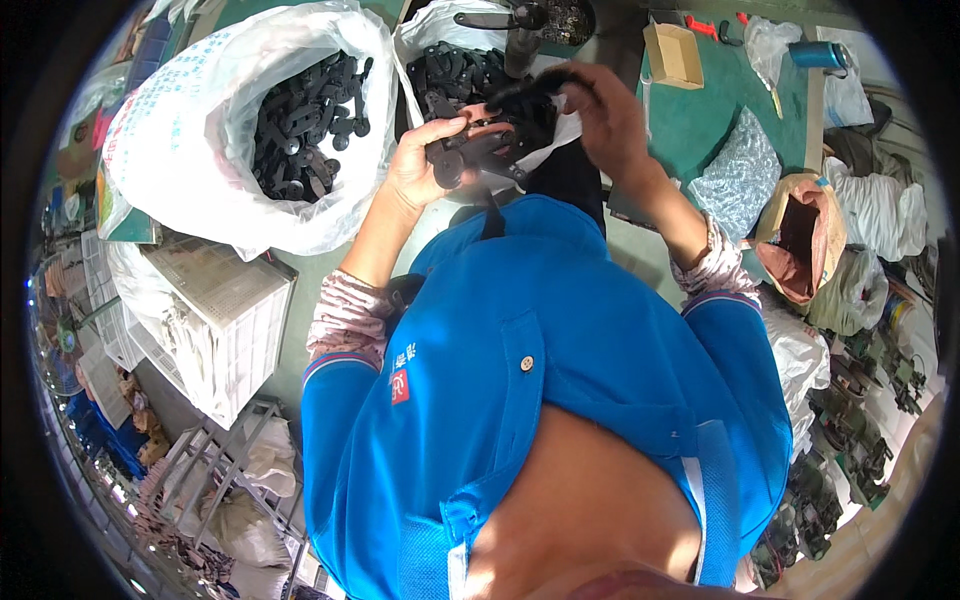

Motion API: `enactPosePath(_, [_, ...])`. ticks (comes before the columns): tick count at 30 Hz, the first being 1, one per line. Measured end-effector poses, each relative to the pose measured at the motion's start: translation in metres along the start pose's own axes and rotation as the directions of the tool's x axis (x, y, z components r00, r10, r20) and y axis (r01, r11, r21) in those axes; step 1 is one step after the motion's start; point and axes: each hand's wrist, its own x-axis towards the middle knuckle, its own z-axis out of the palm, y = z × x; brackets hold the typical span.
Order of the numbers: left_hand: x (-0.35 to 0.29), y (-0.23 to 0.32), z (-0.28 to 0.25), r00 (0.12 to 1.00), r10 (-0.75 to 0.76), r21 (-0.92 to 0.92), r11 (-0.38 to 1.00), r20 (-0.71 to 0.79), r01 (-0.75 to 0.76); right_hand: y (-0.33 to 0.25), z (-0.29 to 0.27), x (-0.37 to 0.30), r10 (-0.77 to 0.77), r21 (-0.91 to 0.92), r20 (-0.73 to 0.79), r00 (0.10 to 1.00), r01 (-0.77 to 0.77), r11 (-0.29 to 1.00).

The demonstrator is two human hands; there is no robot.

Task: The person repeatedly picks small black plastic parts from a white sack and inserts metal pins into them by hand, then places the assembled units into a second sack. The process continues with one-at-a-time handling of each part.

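My left hand [412, 172] is closed round several black lever-shaped parts [488, 152] with round, knob-like ends; one round end [448, 168] hangs below the fingers. Across from it, my right hand [612, 118] is raised, its fingers bent against a dark, elongated part [532, 88] that is smeared by motion. Both hands are above the front of an opened white bag [428, 22] filled with similar black parts [455, 75]. To the left, a larger white plastic bag [190, 125] with its mouth folded back contains more of these parts [305, 115].
A dark metal tool post [524, 45] rises behind my hands. On the green table [672, 125] at right are a cardboard tray [673, 56], a blue cylinder [817, 55] and a silvery bag [738, 172]. A brown paper bag [830, 225] stands nearby; a white crate [240, 355] is at left.
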Motion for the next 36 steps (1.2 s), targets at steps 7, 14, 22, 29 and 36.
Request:
enactPosePath(7, [0.006, -0.004, -0.002, 0.977, 0.105, -0.119, 0.989, 0.188, -0.084, 0.003, -0.009, -0.006, 0.520, 0.547, -0.076, 0.851, -0.401, 0.735])
enactPosePath(14, [0.021, -0.024, 0.006, 0.982, 0.188, 0.125, 0.975, -0.006, -0.186, -0.009, -0.016, -0.029, 0.539, 0.521, 0.195, 0.819, -0.552, 0.651])
enactPosePath(22, [0.043, -0.089, 0.052, 0.985, 0.082, 0.532, 0.847, -0.153, 0.012, 0.005, -0.033, -0.072, 0.590, 0.429, 0.258, 0.765, -0.638, 0.639])
enactPosePath(29, [0.088, -0.149, 0.074, 0.945, -0.067, 0.602, 0.756, -0.319, 0.257, 0.014, -0.075, -0.171, 0.856, 0.768, -0.015, 0.516, -0.542, 0.340])
enactPosePath(36, [0.095, -0.161, 0.081, 0.945, -0.072, 0.609, 0.749, -0.319, 0.263, 0.087, -0.235, -0.303, 0.462, 0.009, -0.835, 0.299, -0.832, 0.555])
